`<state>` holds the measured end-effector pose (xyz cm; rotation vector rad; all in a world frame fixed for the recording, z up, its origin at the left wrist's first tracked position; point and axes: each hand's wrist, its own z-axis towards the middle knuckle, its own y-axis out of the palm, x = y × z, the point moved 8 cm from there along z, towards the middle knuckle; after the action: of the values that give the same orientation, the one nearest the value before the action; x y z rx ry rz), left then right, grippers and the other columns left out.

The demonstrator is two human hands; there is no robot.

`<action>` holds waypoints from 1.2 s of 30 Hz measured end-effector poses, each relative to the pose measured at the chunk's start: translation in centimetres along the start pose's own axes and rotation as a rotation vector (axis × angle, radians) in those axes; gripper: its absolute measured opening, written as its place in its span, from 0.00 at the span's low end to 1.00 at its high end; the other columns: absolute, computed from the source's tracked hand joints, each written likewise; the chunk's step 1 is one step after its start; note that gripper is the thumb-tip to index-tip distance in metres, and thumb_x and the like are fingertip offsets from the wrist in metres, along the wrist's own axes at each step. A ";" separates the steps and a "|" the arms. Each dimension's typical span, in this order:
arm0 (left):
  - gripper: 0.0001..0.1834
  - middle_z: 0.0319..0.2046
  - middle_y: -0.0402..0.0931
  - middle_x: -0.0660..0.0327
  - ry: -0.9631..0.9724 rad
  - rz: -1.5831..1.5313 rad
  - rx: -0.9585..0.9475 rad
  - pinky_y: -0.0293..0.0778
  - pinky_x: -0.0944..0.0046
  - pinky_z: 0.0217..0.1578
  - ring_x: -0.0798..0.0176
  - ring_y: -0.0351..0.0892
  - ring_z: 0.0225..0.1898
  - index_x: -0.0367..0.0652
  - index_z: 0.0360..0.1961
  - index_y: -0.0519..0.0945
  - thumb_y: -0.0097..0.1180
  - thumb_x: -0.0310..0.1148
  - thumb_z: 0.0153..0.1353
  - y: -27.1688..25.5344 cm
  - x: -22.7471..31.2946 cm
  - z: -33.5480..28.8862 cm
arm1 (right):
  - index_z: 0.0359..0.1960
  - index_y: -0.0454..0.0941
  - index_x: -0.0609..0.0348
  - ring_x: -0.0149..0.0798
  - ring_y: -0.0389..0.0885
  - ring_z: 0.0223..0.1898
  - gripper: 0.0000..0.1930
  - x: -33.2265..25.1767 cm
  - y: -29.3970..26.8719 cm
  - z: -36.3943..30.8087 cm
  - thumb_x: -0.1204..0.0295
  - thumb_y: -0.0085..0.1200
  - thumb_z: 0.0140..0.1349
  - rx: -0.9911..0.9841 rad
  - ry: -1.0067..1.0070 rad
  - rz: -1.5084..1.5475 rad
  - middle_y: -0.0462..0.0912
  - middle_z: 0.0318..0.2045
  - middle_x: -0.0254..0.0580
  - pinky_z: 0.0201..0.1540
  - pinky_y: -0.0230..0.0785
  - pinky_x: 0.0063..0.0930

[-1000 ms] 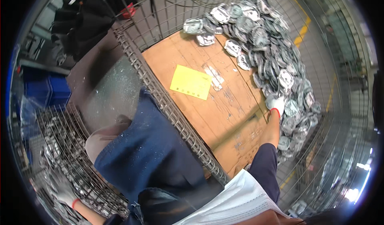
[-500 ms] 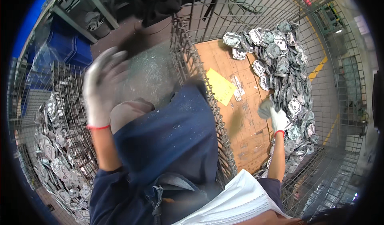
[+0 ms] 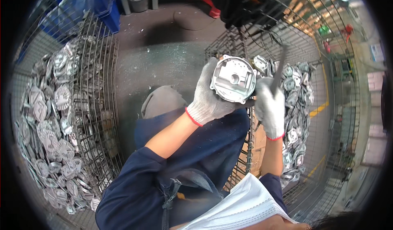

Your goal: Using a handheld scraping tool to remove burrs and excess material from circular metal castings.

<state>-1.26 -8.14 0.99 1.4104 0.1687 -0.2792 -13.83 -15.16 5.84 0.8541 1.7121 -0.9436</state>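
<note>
My left hand (image 3: 204,95), in a whitish knit glove with a red cuff, grips a round silver metal casting (image 3: 234,79) by its side and underside. The casting's recessed face, with a central hole and small lugs round the rim, is turned up. Close to its right edge is my gloved right hand (image 3: 271,109), closed round a long, narrow dark tool (image 3: 281,66) that points up and away. Motion blurs the tool, so I cannot tell whether it is a file or a blade. Both hands are above my lap, covered by dark blue cloth (image 3: 184,136).
Wire cages flank me: the left cage (image 3: 96,107) holds a heap of silver castings (image 3: 57,144), and the right cage (image 3: 327,148) holds more castings (image 3: 292,136) over brown cardboard (image 3: 258,144). Blue bins (image 3: 108,17) and a grey bucket (image 3: 139,4) stand at the far left.
My right hand has risen from the right cage's castings to beside my left hand and now has the dark tool. My left hand has moved right and now holds a casting. The view has shifted.
</note>
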 end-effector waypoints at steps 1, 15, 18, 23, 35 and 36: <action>0.36 0.66 0.81 0.51 0.008 0.080 -0.043 0.78 0.33 0.65 0.39 0.81 0.66 0.44 0.71 0.77 0.51 0.60 0.75 0.6 0.5 -0.3 | 0.47 0.81 0.58 0.17 0.63 0.16 0.12 -1.1 -0.2 -0.1 0.61 0.61 0.78 0.071 -0.027 0.033 0.71 0.22 0.20 0.16 0.50 0.19; 0.51 0.72 0.73 0.38 0.060 0.435 -0.041 0.78 0.33 0.67 0.37 0.80 0.68 0.44 0.84 0.58 0.47 0.66 0.70 2.0 2.0 -0.9 | 0.22 0.56 0.45 0.30 0.53 0.11 0.35 -12.1 2.4 -4.7 0.33 0.28 0.82 -0.236 -1.086 0.867 0.60 0.15 0.32 0.12 0.56 0.27; 0.51 0.71 0.74 0.38 0.087 0.531 -0.023 0.79 0.37 0.67 0.42 0.81 0.68 0.41 0.84 0.59 0.47 0.65 0.69 2.2 2.4 -1.2 | 0.23 0.56 0.46 0.33 0.59 0.14 0.36 -12.1 3.2 -4.3 0.31 0.25 0.81 -0.291 -1.126 0.829 0.61 0.16 0.33 0.16 0.62 0.30; 0.43 0.59 0.82 0.46 0.102 0.423 0.028 0.89 0.35 0.54 0.45 0.87 0.58 0.38 0.78 0.68 0.55 0.56 0.69 1.5 2.3 -1.2 | 0.23 0.58 0.48 0.34 0.63 0.16 0.37 -11.9 4.4 -4.4 0.31 0.26 0.81 -0.331 -1.098 0.809 0.62 0.16 0.34 0.19 0.67 0.32; 0.47 0.64 0.80 0.42 0.018 0.629 0.120 0.86 0.48 0.61 0.48 0.86 0.60 0.36 0.80 0.65 0.57 0.54 0.66 -0.9 1.0 -0.5 | 0.22 0.59 0.46 0.32 0.59 0.14 0.32 -7.0 3.6 -5.0 0.41 0.33 0.85 -0.099 -1.147 0.862 0.62 0.15 0.31 0.18 0.58 0.31; 0.47 0.63 0.81 0.43 0.032 0.669 0.156 0.85 0.49 0.61 0.48 0.86 0.60 0.36 0.79 0.65 0.57 0.53 0.66 -1.2 0.9 -0.4 | 0.21 0.59 0.46 0.30 0.57 0.14 0.33 -7.2 3.9 -5.1 0.40 0.31 0.85 -0.113 -1.167 0.861 0.60 0.15 0.29 0.16 0.54 0.29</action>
<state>-0.72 -7.95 -0.45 1.5436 -0.3056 0.2889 -10.45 -9.74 13.10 0.6338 0.3083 -0.5155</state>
